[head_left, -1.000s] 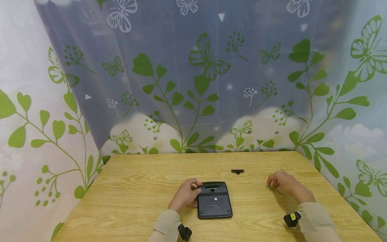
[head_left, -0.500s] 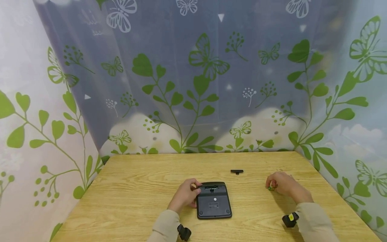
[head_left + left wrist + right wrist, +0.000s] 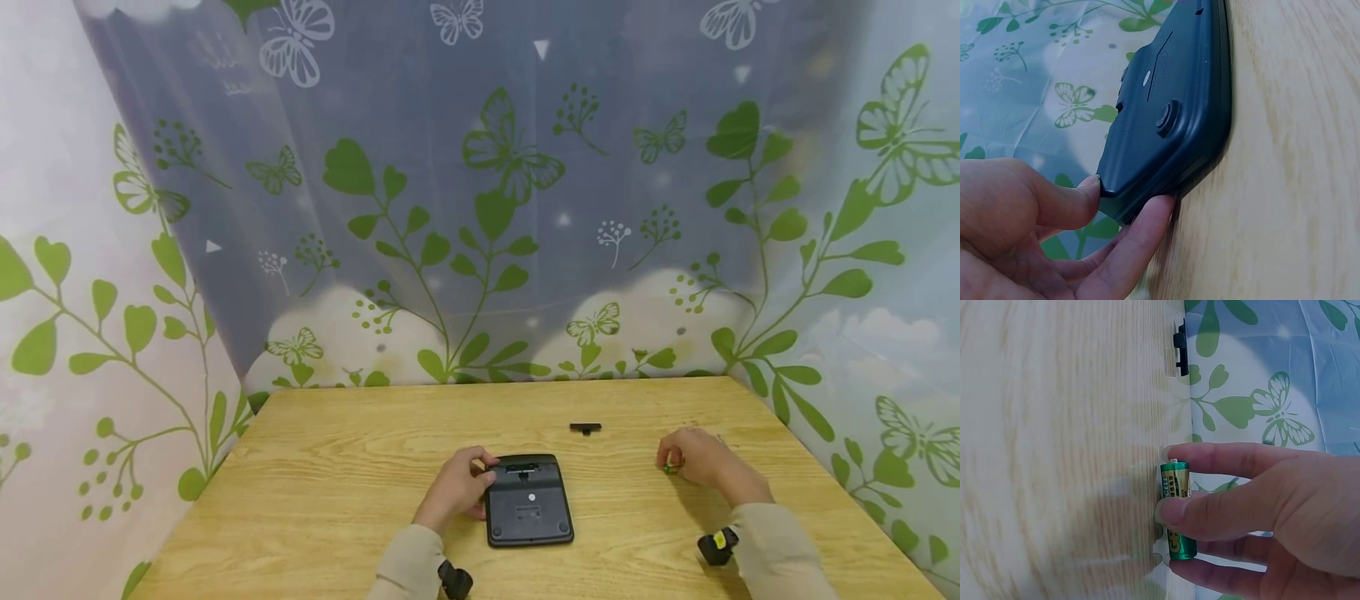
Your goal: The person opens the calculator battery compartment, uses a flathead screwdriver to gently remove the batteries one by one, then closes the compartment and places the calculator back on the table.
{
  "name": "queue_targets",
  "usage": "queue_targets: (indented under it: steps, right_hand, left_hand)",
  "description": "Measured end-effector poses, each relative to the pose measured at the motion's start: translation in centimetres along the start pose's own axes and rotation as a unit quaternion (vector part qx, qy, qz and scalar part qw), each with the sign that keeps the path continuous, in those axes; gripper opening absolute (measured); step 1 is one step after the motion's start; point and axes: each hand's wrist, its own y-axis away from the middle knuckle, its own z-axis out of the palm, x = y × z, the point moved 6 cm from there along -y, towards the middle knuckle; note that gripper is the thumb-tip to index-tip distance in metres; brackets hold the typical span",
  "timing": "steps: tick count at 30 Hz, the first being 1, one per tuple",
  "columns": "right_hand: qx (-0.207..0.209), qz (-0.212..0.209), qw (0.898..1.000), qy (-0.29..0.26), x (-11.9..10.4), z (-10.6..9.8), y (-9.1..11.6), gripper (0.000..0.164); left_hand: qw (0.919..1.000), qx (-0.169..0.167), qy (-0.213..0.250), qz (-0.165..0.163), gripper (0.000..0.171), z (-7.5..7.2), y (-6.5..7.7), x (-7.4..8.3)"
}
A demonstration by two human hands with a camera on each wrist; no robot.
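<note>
A black desktop calculator [image 3: 528, 523] lies face down on the wooden table, its battery slot [image 3: 522, 469] uncovered at the far end. My left hand [image 3: 452, 490] grips its left edge near that end. In the left wrist view the thumb [image 3: 1075, 203] is on the upper edge and fingers reach under the side. Off to the right, my right hand [image 3: 701, 457] pinches a small green and gold battery [image 3: 1180, 545]. Its metal tip points up in the right wrist view, with the thumb across its middle and fingers behind.
A small black battery cover [image 3: 585, 427] lies on the table [image 3: 360, 433] beyond the calculator, between the two hands. A patterned curtain [image 3: 420, 250] with leaves and butterflies encloses the table's back and sides.
The head view has shifted slightly. Both hands keep their places and their holds on the calculator and the battery.
</note>
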Motion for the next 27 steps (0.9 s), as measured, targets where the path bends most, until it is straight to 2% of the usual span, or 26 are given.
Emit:
queue_targets:
  steps: [9, 16, 27]
  right_hand:
    - [0.004, 0.003, 1.0, -0.008, -0.06, 0.16, 0.07, 0.042]
    - [0.013, -0.02, 1.0, -0.01, -0.12, 0.2, 0.21, 0.041]
    - [0.02, -0.005, 1.0, -0.006, 0.05, -0.08, 0.12, 0.043]
  left_hand:
    - [1.0, -0.001, 0.002, 0.006, 0.014, -0.07, 0.28, -0.01]
    - [0.9999, -0.006, 0.004, 0.008, 0.015, -0.04, 0.21, -0.06]
    - [0.9999, -0.006, 0.004, 0.009, 0.015, -0.03, 0.21, 0.1]
